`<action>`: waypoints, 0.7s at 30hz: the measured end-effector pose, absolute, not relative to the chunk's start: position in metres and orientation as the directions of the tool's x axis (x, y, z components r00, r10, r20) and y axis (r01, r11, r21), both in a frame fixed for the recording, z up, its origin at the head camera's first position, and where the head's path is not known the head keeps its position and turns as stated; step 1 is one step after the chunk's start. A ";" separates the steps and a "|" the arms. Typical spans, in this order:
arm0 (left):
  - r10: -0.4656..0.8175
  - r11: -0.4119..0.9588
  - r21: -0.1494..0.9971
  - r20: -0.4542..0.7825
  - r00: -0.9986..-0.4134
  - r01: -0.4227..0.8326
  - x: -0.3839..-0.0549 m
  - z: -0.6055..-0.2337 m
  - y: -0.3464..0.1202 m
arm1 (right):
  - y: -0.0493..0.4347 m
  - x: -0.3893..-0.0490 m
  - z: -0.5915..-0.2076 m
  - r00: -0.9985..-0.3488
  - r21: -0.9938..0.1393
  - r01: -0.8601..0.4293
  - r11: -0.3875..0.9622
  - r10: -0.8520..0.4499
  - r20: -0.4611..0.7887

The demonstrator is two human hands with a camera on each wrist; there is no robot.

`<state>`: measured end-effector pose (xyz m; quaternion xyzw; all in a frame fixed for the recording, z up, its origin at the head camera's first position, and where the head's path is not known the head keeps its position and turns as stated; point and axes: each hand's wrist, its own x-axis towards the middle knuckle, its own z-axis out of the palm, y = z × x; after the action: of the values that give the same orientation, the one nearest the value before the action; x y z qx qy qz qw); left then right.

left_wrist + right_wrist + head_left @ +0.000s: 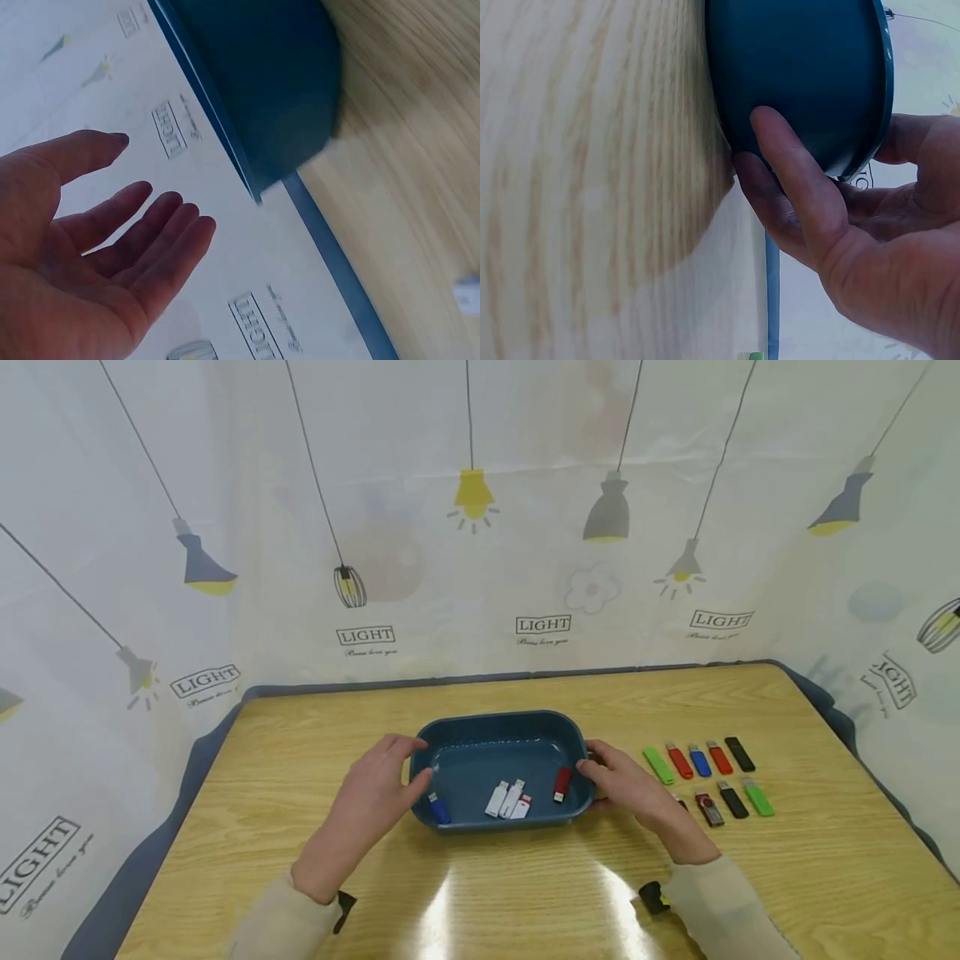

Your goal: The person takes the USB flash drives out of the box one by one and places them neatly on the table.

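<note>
Wooden table (525,893), lamp-printed cloth (420,410) behind.
Grips blue tray (465,766) at one end with right hand (626,782); holds left hand (377,789) loose, unclosed, near opposite end; USB sticks (701,761) to right of grip.

Teal tray (480,762), tan wood-grained table (525,893), white lamp-printed backdrop (405,443)

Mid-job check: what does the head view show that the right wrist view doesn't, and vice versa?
Only the head view: the left hand, plus the inside of the blue bin, with a blue USB drive, three white ones and a dark red one.

Only the right wrist view: fingertips against the bin's outer wall.

Both: the right hand holding the bin, the wooden table and the printed backdrop.
</note>
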<state>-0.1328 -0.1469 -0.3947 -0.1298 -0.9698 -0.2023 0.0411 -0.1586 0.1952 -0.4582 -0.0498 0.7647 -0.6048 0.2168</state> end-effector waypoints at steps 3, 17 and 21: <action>0.279 0.869 0.405 0.072 -0.958 0.284 -0.138 -0.397 -0.131 | 0.195 -0.159 -0.459 -0.901 -0.946 0.188 0.265 -0.338 -0.273; 0.420 0.860 0.383 -0.157 -0.894 0.337 -0.161 -0.420 -0.075 | 0.195 -0.158 -0.457 -0.901 -0.945 0.188 0.267 -0.335 -0.274; 0.425 0.868 0.362 -0.185 -0.886 0.341 -0.163 -0.427 -0.068 | 0.195 -0.159 -0.459 -0.900 -0.948 0.189 0.257 -0.341 -0.271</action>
<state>-0.1632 -0.0683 -0.4270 -0.2000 -0.9575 -0.1616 -0.1306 -0.1586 0.1949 -0.4588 -0.0499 0.7622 -0.6076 0.2178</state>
